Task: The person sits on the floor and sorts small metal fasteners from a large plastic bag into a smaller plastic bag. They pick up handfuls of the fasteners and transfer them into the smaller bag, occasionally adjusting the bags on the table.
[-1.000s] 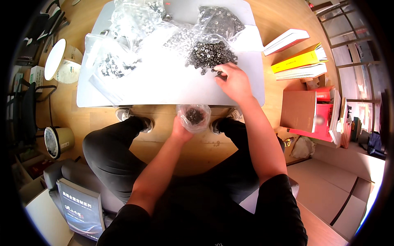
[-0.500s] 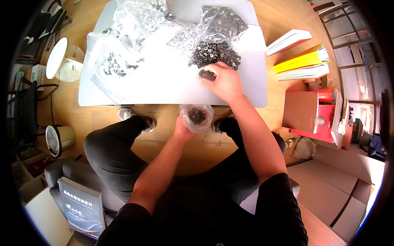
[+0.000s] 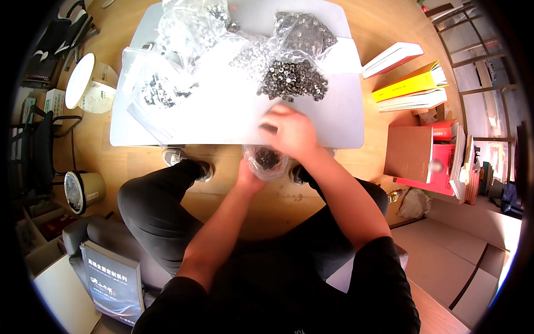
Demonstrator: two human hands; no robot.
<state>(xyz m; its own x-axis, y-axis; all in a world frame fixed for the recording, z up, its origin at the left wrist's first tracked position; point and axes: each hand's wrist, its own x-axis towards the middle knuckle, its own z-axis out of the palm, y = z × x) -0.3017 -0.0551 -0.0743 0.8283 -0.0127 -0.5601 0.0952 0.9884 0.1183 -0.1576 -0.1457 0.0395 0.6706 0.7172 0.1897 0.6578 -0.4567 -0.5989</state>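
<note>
Below the table's front edge, my left hand [image 3: 250,175] is closed round a clear plastic bag [image 3: 281,167] with its mouth upward. Small dark parts [image 3: 267,158] lie inside it. My right hand [image 3: 292,132], blurred by motion, is just above and right of the bag, over the table edge. Its fingers are curled round a dark handful that looks like the same small parts, mostly hidden. Farther on lies a loose pile of small dark round metal fittings [image 3: 293,79] with pale centres. A large clear bag of similar fittings [image 3: 303,36] rests behind the pile.
On the white table [image 3: 211,125] are clear bags of pale parts [image 3: 192,28], an opened bag of mixed parts [image 3: 161,89] and flat clear bags [image 3: 150,123]. Folders and books [image 3: 409,83] stand to the right. A bin [image 3: 83,191] is at left.
My right hand has drawn back from the near edge of the pile toward the bag, its fingers curled. My left hand and the bag have stayed about where they were.
</note>
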